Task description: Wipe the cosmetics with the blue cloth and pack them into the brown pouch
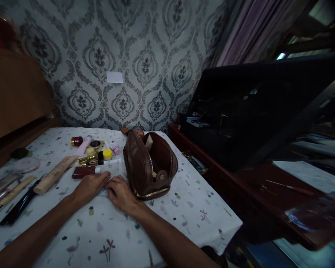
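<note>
Both hands rest on a white patterned tablecloth (184,208), fingertips meeting just left of an open brown leather pouch (149,165) with a gold zipper. My left hand (91,186) lies knuckles up with fingers curled down. My right hand (120,191) does the same beside it. A small bluish thing shows between the fingertips; I cannot make it out. A dark red tube (83,172) lies just beyond my left hand.
Cosmetics lie at the left: a beige tube (56,174), a gold-capped red jar (76,141), a yellow-lidded pot (107,153), brushes and pencils (11,193). A dark open case (240,111) sits on a red-brown cabinet at the right. The table's right edge drops off.
</note>
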`<state>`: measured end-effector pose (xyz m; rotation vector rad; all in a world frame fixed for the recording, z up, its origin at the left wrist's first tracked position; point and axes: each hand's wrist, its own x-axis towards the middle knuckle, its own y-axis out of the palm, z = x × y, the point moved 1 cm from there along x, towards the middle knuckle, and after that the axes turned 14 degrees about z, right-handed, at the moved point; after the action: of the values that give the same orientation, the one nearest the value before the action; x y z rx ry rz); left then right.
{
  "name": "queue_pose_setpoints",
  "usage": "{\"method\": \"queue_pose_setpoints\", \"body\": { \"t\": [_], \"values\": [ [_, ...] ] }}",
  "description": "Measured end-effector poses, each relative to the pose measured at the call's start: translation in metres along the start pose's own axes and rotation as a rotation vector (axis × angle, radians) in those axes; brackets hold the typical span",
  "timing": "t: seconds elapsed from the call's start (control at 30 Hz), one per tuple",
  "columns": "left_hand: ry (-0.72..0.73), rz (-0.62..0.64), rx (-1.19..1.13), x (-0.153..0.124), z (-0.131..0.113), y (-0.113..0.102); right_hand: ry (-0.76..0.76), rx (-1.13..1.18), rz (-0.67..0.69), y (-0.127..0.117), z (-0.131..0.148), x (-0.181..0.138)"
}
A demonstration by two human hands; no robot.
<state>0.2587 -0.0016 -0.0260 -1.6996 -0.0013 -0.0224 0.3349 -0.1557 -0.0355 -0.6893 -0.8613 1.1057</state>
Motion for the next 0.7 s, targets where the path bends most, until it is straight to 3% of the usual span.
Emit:
{"method": "queue_pose_setpoints", "body": {
  "t": [0.2, 0.43, 0.6, 0.7],
  "values": [
    [-0.029, -0.005, 0.05, -0.004, -0.004, 0.005, -0.013, 0.084, -0.007, 0.0, -0.001, 0.0],
    [0.182, -0.073, -0.008, -0.039, 0.003, -0.009, -0.069, 0.137, -0.03, 0.003, -0.007, 0.003],
    [0.095, -0.061, -0.029, -0.055, 0.018, -0.008, -0.069, 0.136, -0.021, 0.003, -0.008, 0.003],
    [-0.007, -0.139, -0.173, -0.061, 0.029, -0.016, -0.057, 0.142, -0.011, 0.002, -0.009, 0.003]
  ]
}}
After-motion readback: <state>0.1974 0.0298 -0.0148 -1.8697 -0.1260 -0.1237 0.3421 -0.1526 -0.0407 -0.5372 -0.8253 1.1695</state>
